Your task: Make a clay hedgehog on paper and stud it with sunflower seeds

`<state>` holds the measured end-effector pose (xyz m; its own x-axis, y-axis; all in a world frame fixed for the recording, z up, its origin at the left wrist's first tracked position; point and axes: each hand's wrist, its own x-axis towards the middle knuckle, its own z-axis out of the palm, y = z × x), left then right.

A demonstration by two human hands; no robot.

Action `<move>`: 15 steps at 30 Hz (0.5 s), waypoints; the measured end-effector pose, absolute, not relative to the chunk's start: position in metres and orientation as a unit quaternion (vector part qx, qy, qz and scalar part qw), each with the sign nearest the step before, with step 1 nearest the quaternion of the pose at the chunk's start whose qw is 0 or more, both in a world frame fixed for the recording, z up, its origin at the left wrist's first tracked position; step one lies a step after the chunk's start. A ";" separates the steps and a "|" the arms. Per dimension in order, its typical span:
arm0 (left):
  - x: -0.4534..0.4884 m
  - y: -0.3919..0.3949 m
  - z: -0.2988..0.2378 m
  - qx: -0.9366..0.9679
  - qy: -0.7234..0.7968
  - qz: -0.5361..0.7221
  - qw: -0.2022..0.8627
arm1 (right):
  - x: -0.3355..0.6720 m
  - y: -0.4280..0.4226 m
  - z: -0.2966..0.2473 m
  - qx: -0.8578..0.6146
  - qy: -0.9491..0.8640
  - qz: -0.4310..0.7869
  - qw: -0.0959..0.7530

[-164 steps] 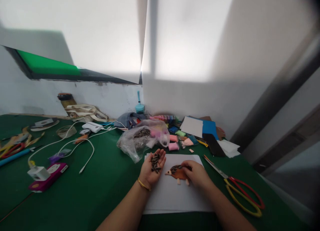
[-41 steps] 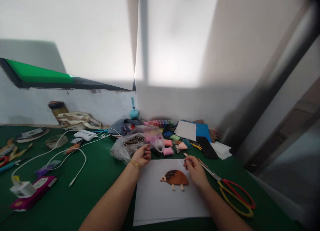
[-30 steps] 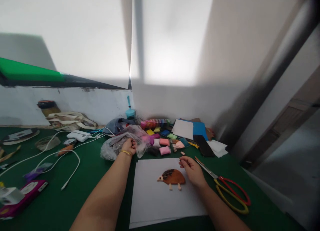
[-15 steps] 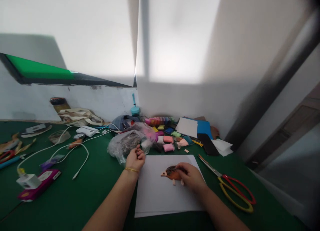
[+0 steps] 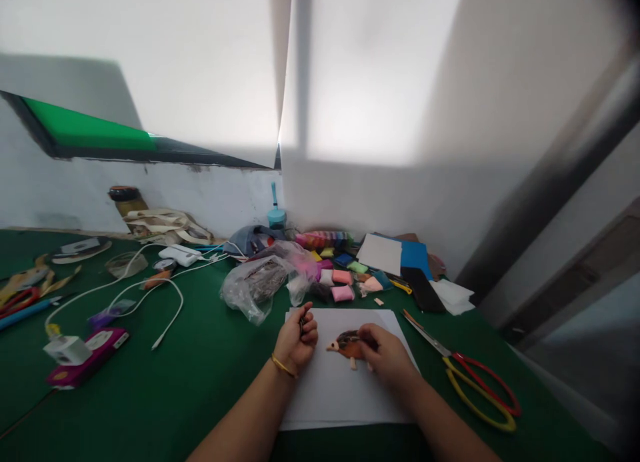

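Fingers of the right hand (image 5: 393, 359) bend together, whether pinching I cannot tell, over the flat brown hedgehog (image 5: 351, 349) at the frame's lower centre, on smooth white paper (image 5: 345, 399), while the left hand (image 5: 297, 345) curls around small dark seeds (image 5: 302, 325), near a crinkled plastic bag (image 5: 243, 292).

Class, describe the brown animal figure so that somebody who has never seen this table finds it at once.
On the green tabletop, find the white paper near the front edge. The brown animal figure lies on it, its right end partly hidden by the right hand. Its pale pointed snout and dark, streaky back set it apart from a plain pink packet beyond the paper.
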<state>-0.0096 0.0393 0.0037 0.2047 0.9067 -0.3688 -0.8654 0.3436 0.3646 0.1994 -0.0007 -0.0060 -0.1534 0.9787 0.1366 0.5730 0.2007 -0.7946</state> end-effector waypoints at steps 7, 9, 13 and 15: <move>-0.008 0.038 0.005 0.059 0.277 0.570 0.772 | 0.202 0.000 -0.003 -0.538 -0.754 0.204 0.317; -0.008 0.038 0.005 0.059 0.278 0.569 0.772 | 0.202 0.000 -0.002 -0.523 -0.773 0.181 0.310; -0.008 0.038 0.005 0.059 0.276 0.569 0.772 | 0.201 0.000 -0.003 -0.494 -0.798 0.160 0.305; -0.008 0.038 0.005 0.058 0.275 0.569 0.773 | 0.200 0.001 -0.005 -0.486 -0.804 0.151 0.307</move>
